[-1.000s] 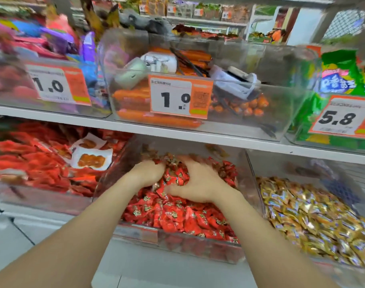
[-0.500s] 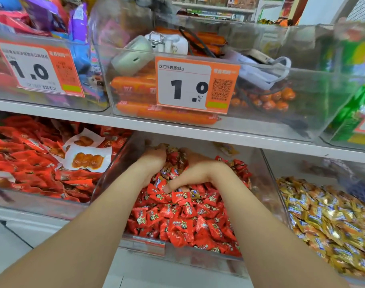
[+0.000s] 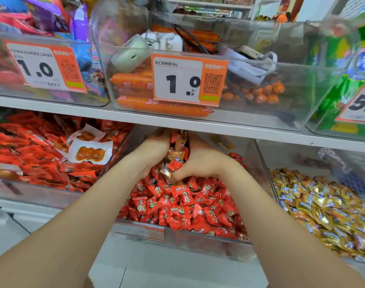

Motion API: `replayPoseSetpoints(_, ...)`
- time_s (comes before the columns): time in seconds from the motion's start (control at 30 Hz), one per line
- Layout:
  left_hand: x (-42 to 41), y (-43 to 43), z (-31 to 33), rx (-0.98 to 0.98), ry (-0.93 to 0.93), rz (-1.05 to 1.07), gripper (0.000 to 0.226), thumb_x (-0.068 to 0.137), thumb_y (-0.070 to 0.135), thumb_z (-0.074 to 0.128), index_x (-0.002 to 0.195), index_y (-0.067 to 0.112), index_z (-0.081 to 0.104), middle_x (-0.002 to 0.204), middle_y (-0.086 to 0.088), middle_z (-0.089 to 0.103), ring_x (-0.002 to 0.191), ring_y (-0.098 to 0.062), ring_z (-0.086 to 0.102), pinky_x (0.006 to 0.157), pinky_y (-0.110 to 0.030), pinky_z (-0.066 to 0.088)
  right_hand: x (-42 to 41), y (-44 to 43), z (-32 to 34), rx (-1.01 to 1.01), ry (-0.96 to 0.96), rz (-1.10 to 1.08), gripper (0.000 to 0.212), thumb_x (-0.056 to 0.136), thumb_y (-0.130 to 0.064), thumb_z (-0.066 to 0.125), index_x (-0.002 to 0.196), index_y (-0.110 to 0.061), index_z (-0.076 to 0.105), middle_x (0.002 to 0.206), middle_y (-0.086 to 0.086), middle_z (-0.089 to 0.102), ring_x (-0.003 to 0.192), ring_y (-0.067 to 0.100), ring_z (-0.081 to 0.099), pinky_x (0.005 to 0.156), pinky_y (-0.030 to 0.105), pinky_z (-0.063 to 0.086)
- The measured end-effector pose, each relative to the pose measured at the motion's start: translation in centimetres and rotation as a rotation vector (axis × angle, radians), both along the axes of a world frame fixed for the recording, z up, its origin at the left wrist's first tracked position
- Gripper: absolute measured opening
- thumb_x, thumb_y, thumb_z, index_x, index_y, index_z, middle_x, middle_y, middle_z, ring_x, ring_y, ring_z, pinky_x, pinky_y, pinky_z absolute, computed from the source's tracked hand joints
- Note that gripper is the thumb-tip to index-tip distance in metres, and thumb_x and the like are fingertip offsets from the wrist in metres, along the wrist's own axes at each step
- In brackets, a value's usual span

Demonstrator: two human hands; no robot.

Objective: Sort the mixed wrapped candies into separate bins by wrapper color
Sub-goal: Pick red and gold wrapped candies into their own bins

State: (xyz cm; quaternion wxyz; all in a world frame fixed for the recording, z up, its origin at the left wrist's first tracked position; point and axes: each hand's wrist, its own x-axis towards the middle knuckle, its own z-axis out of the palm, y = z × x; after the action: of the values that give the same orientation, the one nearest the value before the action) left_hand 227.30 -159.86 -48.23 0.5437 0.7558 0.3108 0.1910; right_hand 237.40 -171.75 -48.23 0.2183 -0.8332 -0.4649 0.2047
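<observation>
A clear middle bin (image 3: 177, 238) on the lower shelf holds a heap of red-wrapped candies (image 3: 183, 206). Both my hands are deep in it, under the shelf edge. My left hand (image 3: 154, 150) and my right hand (image 3: 200, 161) cup a mound of candies between them, mostly red with a few gold-brown wrappers (image 3: 169, 171) mixed in. My right thumb and fingers curl round the pile; my left fingers are partly hidden by the shelf. To the right, another clear bin holds gold-and-blue wrapped candies (image 3: 323, 206).
The white shelf board (image 3: 219, 126) hangs just above my hands. A left bin holds red snack packets (image 3: 36, 154) and two white packs. Upper bins carry sausages (image 3: 162, 107), gadgets and orange price tags (image 3: 187, 80). Green bags (image 3: 343, 84) stand at the upper right.
My hands have pushed further back into the red candy bin and gathered a mound between them. The camera has moved closer and tilted down.
</observation>
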Motion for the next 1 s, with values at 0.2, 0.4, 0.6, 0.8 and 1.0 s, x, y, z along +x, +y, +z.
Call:
replayPoseSetpoints(0.2, -3.4, -2.0, 0.7, 0.261, 0.112, -0.181, 0.033, 0.111, 0.047, 0.036, 0.126, 0.028, 0.059, 0.113, 0.007, 0.067, 0.100, -0.008, 0.065, 0.083, -0.024, 0.046, -1.3, -4.8, 3.1, 0.132, 0.019, 0.099, 0.100, 0.063, -0.022, 0.100, 0.144, -0.033, 0.042, 0.128, -0.021, 0.056, 0.112, 0.000, 0.057, 0.092, 0.005, 0.043)
replayPoseSetpoints(0.4, -8.2, -2.9, 1.3, 0.281, 0.252, -0.476, 0.029, 0.107, 0.043, 0.053, 0.133, 0.031, 0.057, 0.123, 0.007, 0.066, 0.110, -0.006, 0.062, 0.088, -0.013, 0.044, -3.2, -9.1, 1.2, 0.076, 0.028, 0.220, 0.099, 0.075, -0.047, 0.090, 0.155, -0.049, 0.031, 0.157, -0.005, 0.039, 0.147, 0.006, 0.034, 0.125, 0.031, 0.029)
replayPoseSetpoints(0.6, -9.9, -1.9, 0.2, 0.502, 0.525, -0.696, 0.075, 0.082, 0.075, 0.069, 0.143, 0.054, 0.030, 0.140, 0.021, 0.042, 0.134, -0.008, 0.042, 0.116, -0.038, 0.037, -4.6, -10.0, -1.6, -0.082, -0.134, 0.268, 0.094, 0.067, -0.099, 0.052, 0.145, -0.076, 0.006, 0.172, -0.009, 0.007, 0.160, 0.028, 0.013, 0.126, 0.057, 0.021)
replayPoseSetpoints(0.8, -8.3, -3.0, -0.6, 0.581, 0.591, -0.709, 0.075, 0.084, 0.065, 0.074, 0.141, 0.043, 0.031, 0.137, 0.016, 0.033, 0.131, -0.020, 0.034, 0.113, -0.045, 0.039, -3.7, -8.9, -1.1, -0.244, -0.183, 0.314, 0.084, 0.080, -0.081, 0.066, 0.146, -0.069, 0.015, 0.171, -0.005, 0.008, 0.153, 0.039, 0.022, 0.122, 0.057, 0.018)
replayPoseSetpoints(1.0, -7.1, -2.5, -2.0, 0.645, 0.714, -0.676, 0.076, 0.075, 0.063, 0.082, 0.117, 0.041, 0.022, 0.124, 0.014, 0.026, 0.126, -0.024, 0.030, 0.106, -0.048, 0.045, -4.1, -7.0, -2.1, -0.314, -0.342, 0.313, 0.098, 0.077, -0.078, 0.069, 0.148, -0.068, 0.002, 0.169, 0.002, 0.010, 0.140, 0.050, 0.029, 0.118, 0.066, 0.020)
